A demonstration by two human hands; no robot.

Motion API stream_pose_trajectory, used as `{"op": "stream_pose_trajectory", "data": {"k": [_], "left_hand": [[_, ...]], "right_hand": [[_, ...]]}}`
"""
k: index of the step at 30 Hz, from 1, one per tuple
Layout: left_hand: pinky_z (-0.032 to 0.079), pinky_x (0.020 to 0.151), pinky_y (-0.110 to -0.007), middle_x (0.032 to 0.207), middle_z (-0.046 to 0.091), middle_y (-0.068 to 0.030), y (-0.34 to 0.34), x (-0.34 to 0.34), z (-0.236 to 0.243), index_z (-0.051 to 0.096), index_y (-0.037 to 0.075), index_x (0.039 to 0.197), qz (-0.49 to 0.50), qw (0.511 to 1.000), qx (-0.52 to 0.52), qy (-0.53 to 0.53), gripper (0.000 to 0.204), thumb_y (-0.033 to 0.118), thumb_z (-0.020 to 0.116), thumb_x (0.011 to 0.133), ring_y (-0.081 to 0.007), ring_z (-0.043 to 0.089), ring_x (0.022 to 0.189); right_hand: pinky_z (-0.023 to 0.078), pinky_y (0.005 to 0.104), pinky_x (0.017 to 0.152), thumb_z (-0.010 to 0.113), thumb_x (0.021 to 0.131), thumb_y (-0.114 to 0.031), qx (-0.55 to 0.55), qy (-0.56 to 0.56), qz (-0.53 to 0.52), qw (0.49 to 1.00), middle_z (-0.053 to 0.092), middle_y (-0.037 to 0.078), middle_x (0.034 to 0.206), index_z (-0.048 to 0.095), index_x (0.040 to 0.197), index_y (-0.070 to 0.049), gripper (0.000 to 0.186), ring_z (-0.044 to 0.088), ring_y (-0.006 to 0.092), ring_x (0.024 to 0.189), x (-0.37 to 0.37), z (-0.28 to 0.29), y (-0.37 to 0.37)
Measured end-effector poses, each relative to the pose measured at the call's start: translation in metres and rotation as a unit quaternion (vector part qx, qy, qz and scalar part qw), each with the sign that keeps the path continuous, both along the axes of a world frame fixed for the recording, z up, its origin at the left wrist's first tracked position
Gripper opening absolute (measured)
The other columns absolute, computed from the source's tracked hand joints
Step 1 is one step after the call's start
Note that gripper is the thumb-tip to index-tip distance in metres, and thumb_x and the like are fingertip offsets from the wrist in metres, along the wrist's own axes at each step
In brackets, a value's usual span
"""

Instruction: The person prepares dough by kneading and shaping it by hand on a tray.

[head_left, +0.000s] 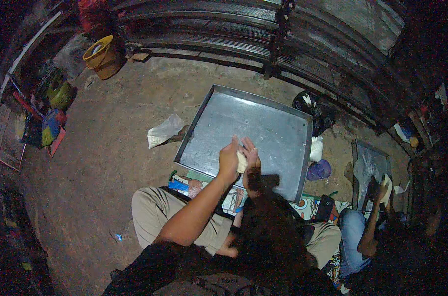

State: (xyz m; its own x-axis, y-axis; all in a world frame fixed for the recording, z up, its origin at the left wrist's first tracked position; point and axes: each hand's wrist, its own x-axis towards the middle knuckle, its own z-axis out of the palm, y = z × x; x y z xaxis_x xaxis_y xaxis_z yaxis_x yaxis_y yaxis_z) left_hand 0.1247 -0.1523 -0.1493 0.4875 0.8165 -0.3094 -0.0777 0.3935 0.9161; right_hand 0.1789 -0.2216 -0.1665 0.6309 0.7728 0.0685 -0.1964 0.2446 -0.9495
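Observation:
Between my two palms is a pale piece of dough, partly covered by the fingers. My left hand presses it from the left, with the fingers pointing away from me. On the other side my right hand lies against it, partly in shadow. Both hands are above the near part of a large shallow metal tray, whose bottom carries a few pale specks. Whether the hands touch the tray I cannot tell.
A clear bag of white powder lies left of the tray. To its right are a white bag, a purple container and a black plastic bag. A co-worker's hand holds pale dough by another tray. A yellow bucket stands far left.

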Motion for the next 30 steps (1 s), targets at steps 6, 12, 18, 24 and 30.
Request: {"op": "stream_pose_trajectory", "data": {"k": [6,12,18,24,30], "left_hand": [[0.04,0.101,-0.037,0.124,0.053,-0.0139,-0.04,0.017,0.009,0.03,0.007,0.146,-0.138,0.966,0.0,-0.22,0.073,0.063,0.028,0.099,-0.0215,0.052,0.113],[0.036,0.105,-0.041,0.136,0.043,-0.0163,-0.035,0.037,-0.046,-0.004,0.017,0.153,-0.223,0.944,0.069,-0.233,0.089,0.073,0.028,0.092,-0.0277,0.046,0.12],[0.027,0.114,-0.039,0.153,0.03,-0.0162,-0.024,0.032,-0.072,-0.015,0.015,0.154,-0.179,0.961,0.173,-0.119,0.088,0.061,0.035,0.099,-0.0269,0.032,0.138],[0.04,0.103,-0.036,0.13,0.051,-0.0199,-0.033,0.035,-0.04,0.034,-0.003,0.145,-0.101,0.981,0.164,-0.04,0.067,0.041,0.055,0.099,-0.0279,0.05,0.121],[0.051,0.063,-0.029,0.085,0.062,-0.0069,0.007,0.004,-0.022,0.059,0.004,0.106,0.024,0.98,-0.137,-0.146,0.035,0.035,0.066,0.092,-0.0154,0.06,0.074]], "right_hand": [[0.049,0.0317,0.087,0.033,0.104,-0.051,0.047,0.024,-0.168,0.984,0.067,0.018,0.109,0.064,0.118,0.003,0.064,0.064,0.0222,0.096,0.031,0.017,-0.01],[0.049,0.0349,0.066,0.038,0.103,-0.049,-0.257,-0.22,-0.118,0.934,0.068,0.015,0.075,0.07,0.085,0.002,0.063,0.063,0.0221,0.067,0.063,0.04,-0.015],[0.048,0.0366,0.058,0.039,0.101,-0.053,-0.204,-0.091,-0.196,0.955,0.063,0.012,0.063,0.067,0.078,0.0,0.064,0.062,0.022,0.057,0.071,0.037,-0.007],[0.052,0.037,0.085,0.031,0.102,-0.056,-0.185,0.08,-0.024,0.979,0.062,0.018,0.117,0.046,0.134,-0.002,0.065,0.063,0.0264,0.103,0.093,0.003,-0.017],[0.054,0.032,0.067,0.035,0.101,-0.055,-0.226,-0.013,0.114,0.967,0.073,0.015,0.089,0.055,0.129,-0.001,0.064,0.069,0.0232,0.07,0.068,0.051,-0.021]]}}
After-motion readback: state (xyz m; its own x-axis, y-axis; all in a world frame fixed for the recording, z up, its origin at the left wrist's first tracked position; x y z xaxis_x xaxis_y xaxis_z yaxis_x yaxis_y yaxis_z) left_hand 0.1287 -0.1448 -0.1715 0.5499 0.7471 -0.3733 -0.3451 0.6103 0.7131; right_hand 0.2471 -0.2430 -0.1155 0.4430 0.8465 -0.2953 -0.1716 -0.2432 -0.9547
